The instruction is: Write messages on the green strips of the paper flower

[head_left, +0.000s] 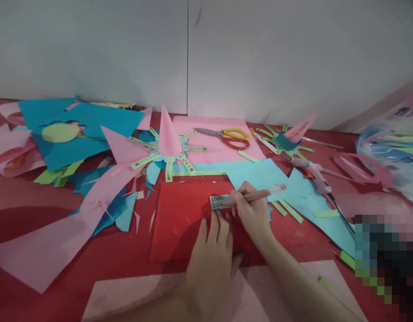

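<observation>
My right hand [249,210] grips a marker [275,190] with a clear cap on its back end. Its fingers rest over a small light-blue paper strip [217,202] bearing dark handwriting. That strip lies on a red sheet [179,214]. Flat on the same sheet is my left hand [213,250], fingers stretched out, the tips at the strip's lower edge. Behind the red sheet, a pink paper cone [168,136] stands on a blue scalloped base with green written strips radiating from it.
Yellow-and-red-handled scissors [226,134] lie on a pink sheet. To the right are a second cone piece [300,129], a hot glue gun [315,174] with its cord, and a plastic bag [401,152]. Pink, blue and green paper scraps cover the left. A white wall [92,49] closes the back.
</observation>
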Tool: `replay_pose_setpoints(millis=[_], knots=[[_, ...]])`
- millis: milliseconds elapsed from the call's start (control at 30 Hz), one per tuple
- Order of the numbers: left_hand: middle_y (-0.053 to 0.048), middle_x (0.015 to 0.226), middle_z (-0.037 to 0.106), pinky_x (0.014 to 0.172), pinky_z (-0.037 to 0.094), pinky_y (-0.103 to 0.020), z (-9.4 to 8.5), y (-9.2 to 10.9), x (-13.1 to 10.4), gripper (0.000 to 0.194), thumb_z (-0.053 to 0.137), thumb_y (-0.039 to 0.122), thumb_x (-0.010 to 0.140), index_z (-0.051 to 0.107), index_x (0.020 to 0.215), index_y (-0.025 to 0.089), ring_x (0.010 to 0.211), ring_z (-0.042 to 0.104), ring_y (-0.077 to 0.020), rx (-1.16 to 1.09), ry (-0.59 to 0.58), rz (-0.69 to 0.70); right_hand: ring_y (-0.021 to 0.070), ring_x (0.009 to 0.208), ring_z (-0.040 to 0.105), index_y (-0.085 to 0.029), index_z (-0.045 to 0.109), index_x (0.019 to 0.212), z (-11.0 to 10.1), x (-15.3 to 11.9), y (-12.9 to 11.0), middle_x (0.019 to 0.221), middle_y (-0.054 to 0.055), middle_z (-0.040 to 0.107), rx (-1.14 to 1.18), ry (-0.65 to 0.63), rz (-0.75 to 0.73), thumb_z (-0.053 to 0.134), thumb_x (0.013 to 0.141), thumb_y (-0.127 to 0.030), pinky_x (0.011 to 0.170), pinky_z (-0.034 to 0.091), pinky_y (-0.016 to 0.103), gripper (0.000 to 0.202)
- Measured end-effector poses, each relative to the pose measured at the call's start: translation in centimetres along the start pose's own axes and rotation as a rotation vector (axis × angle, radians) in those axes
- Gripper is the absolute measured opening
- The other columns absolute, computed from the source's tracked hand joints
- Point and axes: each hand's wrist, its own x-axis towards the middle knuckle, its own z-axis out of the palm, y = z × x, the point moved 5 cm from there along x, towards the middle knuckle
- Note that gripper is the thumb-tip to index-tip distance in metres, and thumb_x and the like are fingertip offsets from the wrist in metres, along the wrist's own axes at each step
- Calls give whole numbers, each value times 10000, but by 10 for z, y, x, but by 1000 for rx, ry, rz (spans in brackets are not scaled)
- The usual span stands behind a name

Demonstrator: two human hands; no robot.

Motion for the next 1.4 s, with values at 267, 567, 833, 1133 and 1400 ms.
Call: replay_pose_setpoints(millis=[267, 567, 833, 1133, 1400], knots=[[-115, 1140, 577, 882, 405, -385, -2, 0, -1, 424, 432, 419, 788, 619, 1025, 122, 1087, 477, -260, 6, 9, 3, 101, 349, 443, -222, 345, 570, 2, 0, -5, 369, -95, 425, -31, -37, -4, 486, 787, -203, 386, 342, 206, 260], [-114, 1134, 583, 881, 412, -385, -2, -1, 0, 416, 455, 413, 776, 625, 1018, 120, 1082, 481, -261, -10, 15, 3, 95, 348, 405, -218, 358, 565, 1, -1, -2, 370, -87, 429, -37, -18, -8, 477, 782, -193, 389, 319, 207, 248], [-110, 1130, 584, 879, 411, -380, -3, 1, 0, 404, 462, 416, 772, 635, 995, 127, 1089, 475, -260, -6, 6, 3, 89, 365, 397, -213, 354, 534, 0, -2, -2, 369, -86, 408, 39, 10, 16, 499, 772, -196, 390, 316, 200, 279], [-111, 1120, 586, 875, 406, -382, -1, -1, -1, 433, 421, 413, 794, 603, 1050, 116, 1089, 470, -261, -1, 4, 3, 115, 382, 502, -219, 356, 516, -2, -1, -9, 335, -72, 392, -12, 73, 49, 512, 790, -365, 422, 375, 203, 348], [-105, 1126, 585, 875, 408, -377, -2, 0, 0, 438, 421, 413, 795, 598, 1059, 112, 1089, 469, -260, -5, 5, 0, 156, 467, 589, -230, 303, 506, -4, 2, -6, 324, -82, 367, -148, 72, 25, 511, 780, -316, 448, 380, 213, 355]])
